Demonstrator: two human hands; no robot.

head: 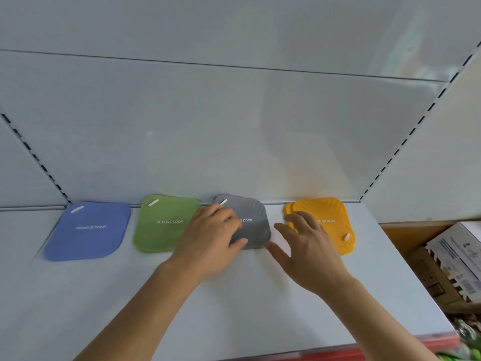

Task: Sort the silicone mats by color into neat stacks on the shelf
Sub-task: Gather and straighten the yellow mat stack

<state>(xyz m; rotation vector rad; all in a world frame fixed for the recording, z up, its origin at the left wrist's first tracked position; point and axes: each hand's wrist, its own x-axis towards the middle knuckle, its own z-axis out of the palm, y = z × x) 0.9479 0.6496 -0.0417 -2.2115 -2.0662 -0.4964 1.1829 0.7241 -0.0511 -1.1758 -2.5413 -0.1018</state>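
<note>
Four piles of square silicone mats lie in a row along the back of the white shelf (234, 295): blue (88, 230) at the left, then green (164, 222), grey (253, 222) and yellow (328, 217). My left hand (210, 241) lies over the left part of the grey pile, its fingers curled on the mats and its thumb at the front edge. To the right of the grey pile my right hand (304, 246) is spread open, its fingertips at the left edge of the yellow pile. The yellow pile looks slightly fanned at its left edge.
White back panel and slotted uprights close in the shelf on both sides. Beyond the shelf's right end stands a cardboard box (426, 267) holding a white printed carton (458, 254). The shelf's front edge has a red strip (325, 353).
</note>
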